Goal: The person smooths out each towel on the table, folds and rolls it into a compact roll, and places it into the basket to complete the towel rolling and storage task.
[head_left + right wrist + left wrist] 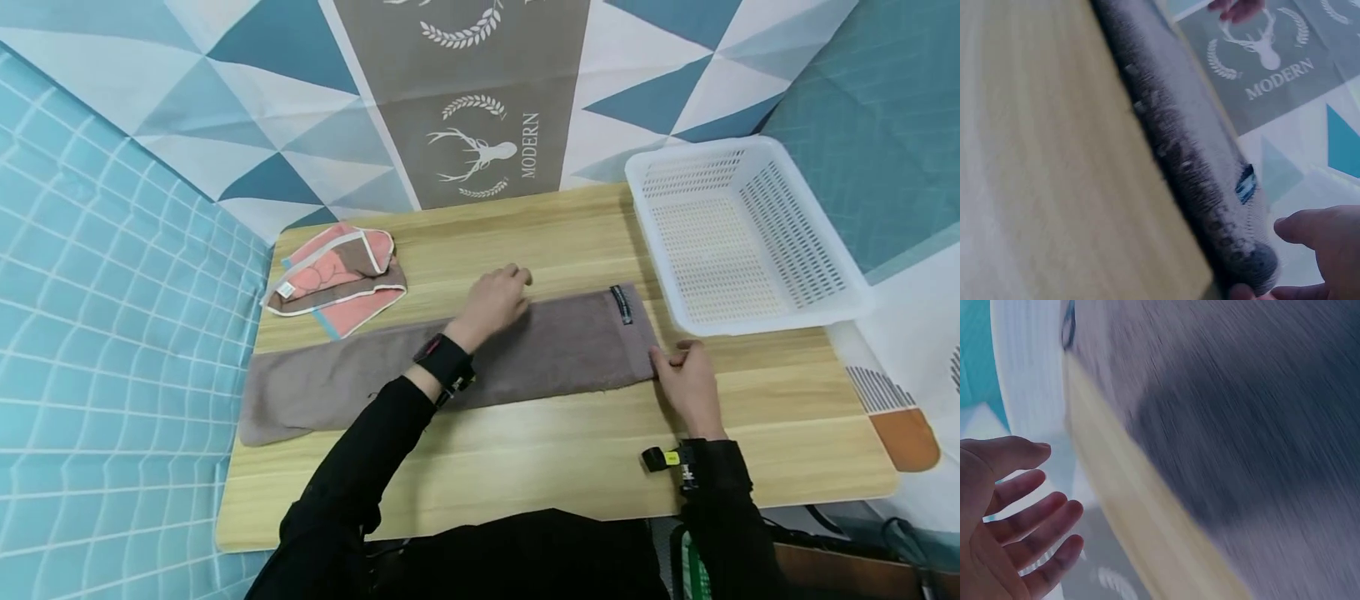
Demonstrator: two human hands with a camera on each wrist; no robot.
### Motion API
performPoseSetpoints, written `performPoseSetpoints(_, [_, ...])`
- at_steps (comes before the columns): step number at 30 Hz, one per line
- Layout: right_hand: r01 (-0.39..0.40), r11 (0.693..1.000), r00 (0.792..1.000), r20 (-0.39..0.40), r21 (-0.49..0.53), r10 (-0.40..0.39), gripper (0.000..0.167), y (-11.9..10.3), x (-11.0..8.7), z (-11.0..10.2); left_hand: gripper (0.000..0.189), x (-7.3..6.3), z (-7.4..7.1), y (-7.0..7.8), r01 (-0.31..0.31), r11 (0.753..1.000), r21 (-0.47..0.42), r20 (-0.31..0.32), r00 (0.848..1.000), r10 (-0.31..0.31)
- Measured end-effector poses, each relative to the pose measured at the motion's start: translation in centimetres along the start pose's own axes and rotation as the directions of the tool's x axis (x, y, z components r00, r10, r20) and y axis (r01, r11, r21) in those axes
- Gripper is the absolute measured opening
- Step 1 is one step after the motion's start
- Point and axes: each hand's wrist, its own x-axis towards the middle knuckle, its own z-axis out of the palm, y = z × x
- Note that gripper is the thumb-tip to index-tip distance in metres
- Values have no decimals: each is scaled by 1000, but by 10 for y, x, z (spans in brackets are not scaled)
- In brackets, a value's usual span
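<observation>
Towel: 1 long grey-brown terry towel (525,354) w/ small dark tag, lay flat, lengthwise across the wooden table (525,467).
Left hand: left hand (495,302) rested on towel's far edge near mid; fingers relaxed, spread, gripping nothing.
Right hand: right hand (686,382) pinched towel's near right corner, thumb & fingers closed on the fabric.
Other cloth: 1 folded pink/brown cloth (337,279), white trim, far-left of table, apart from towel.
Basket: 1 white perforated plastic basket (813,250), rectangular, at right, overhanging table edge.
Hard to see: both wrist views motion-blurred; towel's left end drooped over table edge.
</observation>
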Motion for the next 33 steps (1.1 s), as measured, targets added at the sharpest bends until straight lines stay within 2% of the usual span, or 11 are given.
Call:
performPoseSetpoints(5, [-19,999,998,65,37,17,68,0,-1,-4,29,22,18,39,-127,991,45,74,990,124])
performPoseSetpoints(9, [-39,997,993,117,68,31,69,0,-3,-1,37,29,37,68,-190,982,3,135,973,187])
performPoseSetpoints(12, [-36,993,988,154,116,18,70,-1,-2,0,38,36,48,86,-192,977,-98,146,968,205])
performPoseSetpoints(14, [-8,989,987,161,149,-17,69,-3,-1,1,36,42,51,95,-121,968,-218,158,975,158])
performPoseSetpoints(16, [28,985,988,146,168,-53,64,-6,1,3,36,47,53,102,-13,925,-381,186,978,91])
performPoseSetpoints(19, [67,981,990,109,183,-88,53,-8,1,9,42,51,58,114,171,791,-587,252,967,-21])
performPoseSetpoints(21, [72,979,991,95,192,-92,49,-10,-1,14,47,54,62,120,253,702,-666,283,956,-75])
performPoseSetpoints(23, [71,975,991,96,208,-93,49,-13,-4,17,52,56,63,124,299,653,-696,294,948,-120])
performPoseSetpoints(26, [94,969,987,104,227,-120,52,-18,-7,21,56,60,62,126,323,631,-705,270,945,-182])
performPoseSetpoints(30, [175,962,974,104,207,-200,50,-20,-8,24,51,66,63,125,309,637,-706,215,951,-222])
performPoseSetpoints(33, [215,962,966,105,171,-235,49,-19,-7,25,39,68,68,123,313,610,-728,196,948,-252])
